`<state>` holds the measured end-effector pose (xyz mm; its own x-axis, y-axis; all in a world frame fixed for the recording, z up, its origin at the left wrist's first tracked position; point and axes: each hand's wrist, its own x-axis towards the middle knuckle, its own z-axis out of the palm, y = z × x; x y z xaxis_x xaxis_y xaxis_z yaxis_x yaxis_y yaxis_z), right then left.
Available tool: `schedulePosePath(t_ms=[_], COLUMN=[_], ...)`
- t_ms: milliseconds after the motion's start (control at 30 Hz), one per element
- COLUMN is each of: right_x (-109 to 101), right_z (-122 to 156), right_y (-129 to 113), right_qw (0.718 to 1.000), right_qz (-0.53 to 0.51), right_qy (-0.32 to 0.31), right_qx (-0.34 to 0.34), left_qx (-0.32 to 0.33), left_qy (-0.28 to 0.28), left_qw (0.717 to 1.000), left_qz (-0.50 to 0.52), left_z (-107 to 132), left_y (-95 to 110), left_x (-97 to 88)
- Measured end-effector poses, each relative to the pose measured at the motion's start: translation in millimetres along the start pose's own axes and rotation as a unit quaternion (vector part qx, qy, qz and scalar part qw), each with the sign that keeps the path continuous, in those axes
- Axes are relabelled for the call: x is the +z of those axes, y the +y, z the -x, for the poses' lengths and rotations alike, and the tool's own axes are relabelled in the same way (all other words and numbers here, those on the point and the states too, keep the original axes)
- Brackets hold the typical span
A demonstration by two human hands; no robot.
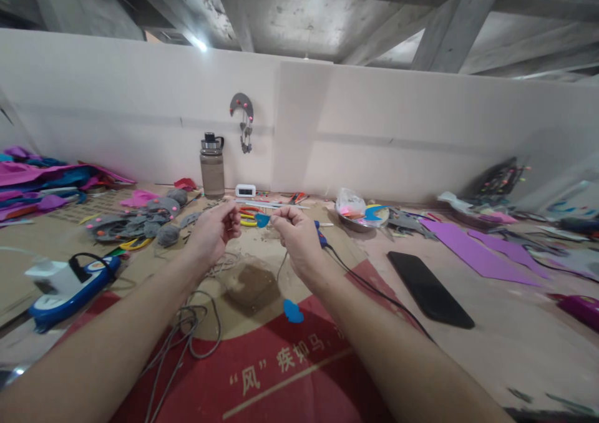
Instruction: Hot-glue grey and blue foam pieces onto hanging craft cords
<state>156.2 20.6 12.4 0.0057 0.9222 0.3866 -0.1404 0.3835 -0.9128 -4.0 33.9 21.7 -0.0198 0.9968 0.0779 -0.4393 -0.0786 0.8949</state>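
My right hand point(297, 239) pinches a small blue felt-like piece point(262, 221) between thumb and fingertips, above the cardboard. A thin grey cord point(281, 267) hangs down below that hand. My left hand point(214, 231) is raised beside it, a short gap away, with its fingers curled together; whatever they hold, if anything, is hidden. Another blue piece with a scalloped edge point(293, 311) shows lower down, over the red part of the printed cardboard point(299, 385); I cannot tell whether it lies flat or hangs. Loose grey cord point(199, 323) lies in loops below my left hand.
Left are a blue-white power strip point(75, 295), grey felt pieces point(121, 226) and colourful scraps point(51, 176). Behind stand a bottle point(213, 170) and a small white clock point(245, 190). Right lie a black phone point(429, 289), purple sheets point(477, 251) and a metal bowl point(358, 224).
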Motion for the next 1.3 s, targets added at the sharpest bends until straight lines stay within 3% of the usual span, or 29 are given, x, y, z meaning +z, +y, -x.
schedulePosePath(t_ms=[300,467,633,833,967,1067,1200,1300], right_x=[-0.9,-0.4,0.3,0.3,0.6,1.3,1.4,1.2], right_z=[2.9,4.6,6.7,7.4,7.4,7.1,7.5,8.8], right_y=[-7.5,-8.1,-7.0,-8.0,-8.7,-8.7,-8.1,-7.8], right_qw=[0.999,0.997,0.995,0.994,0.994,0.995,0.993,0.992], right_qz=[0.048,0.076,0.083,0.093,0.094,0.094,0.103,0.117], right_qy=[0.008,0.004,-0.011,-0.014,-0.012,-0.004,-0.010,-0.020], right_qx=[-0.011,-0.034,-0.054,-0.054,-0.050,-0.044,-0.049,-0.052], left_qx=[0.101,0.155,0.175,0.089,0.051,0.079,0.150,0.151], left_qy=[-0.123,-0.111,-0.105,-0.147,-0.140,-0.136,-0.121,-0.112], left_qw=[0.976,0.946,0.944,0.971,0.979,0.973,0.942,0.941], left_qz=[-0.149,-0.260,-0.261,-0.168,-0.141,-0.168,-0.275,-0.280], left_z=[7.8,11.7,12.4,12.8,11.3,11.0,11.9,12.6], left_y=[-5.6,-3.2,-2.5,-1.5,-2.0,-2.0,-1.0,-0.9], left_x=[8.5,9.6,9.0,8.7,8.3,9.0,10.0,10.2])
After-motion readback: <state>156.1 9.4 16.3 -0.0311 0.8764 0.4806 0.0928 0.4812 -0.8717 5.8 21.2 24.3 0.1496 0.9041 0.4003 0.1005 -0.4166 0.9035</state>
